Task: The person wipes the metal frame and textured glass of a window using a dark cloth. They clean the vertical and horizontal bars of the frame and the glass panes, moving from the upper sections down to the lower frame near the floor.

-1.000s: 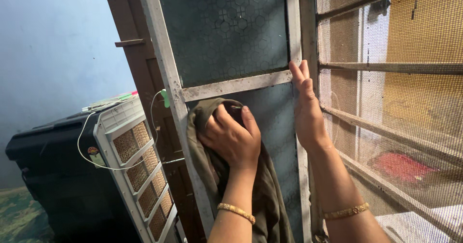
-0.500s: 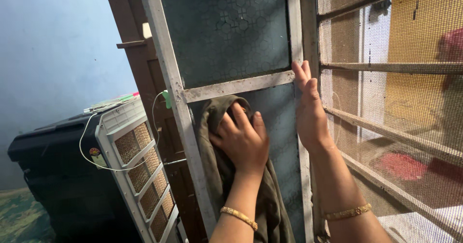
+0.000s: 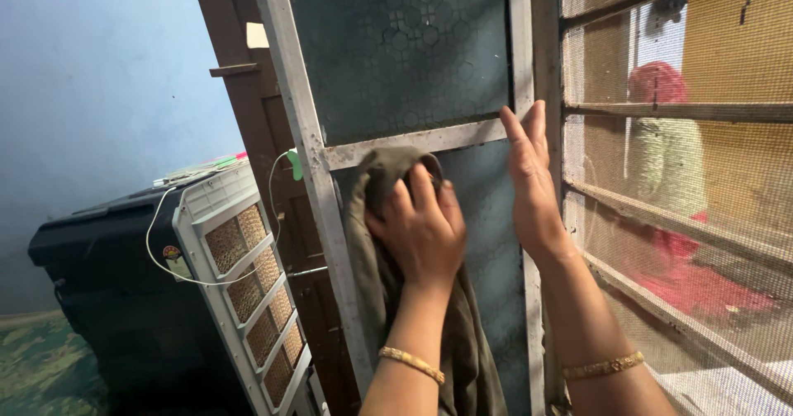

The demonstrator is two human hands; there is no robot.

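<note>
My left hand [image 3: 420,228] presses an olive-green cloth [image 3: 376,242] flat against the lower pane of patterned glass [image 3: 483,218] in a grey-framed window shutter [image 3: 304,135]. The cloth hangs down below my wrist. My right hand [image 3: 533,185] lies open and flat on the shutter's right frame, fingers pointing up near the crossbar [image 3: 417,142]. Both wrists wear gold bangles.
A white air cooler [image 3: 239,275] with a looped white cable leans at the left, a black box [image 3: 99,284] behind it. At the right a mesh screen with wooden bars [image 3: 677,110] shows a person in red and green beyond it. The wall is blue.
My left hand has slid the cloth up and a little right on the glass, fingers flattening. A person has come into view behind the mesh. The right hand has stayed on the frame.
</note>
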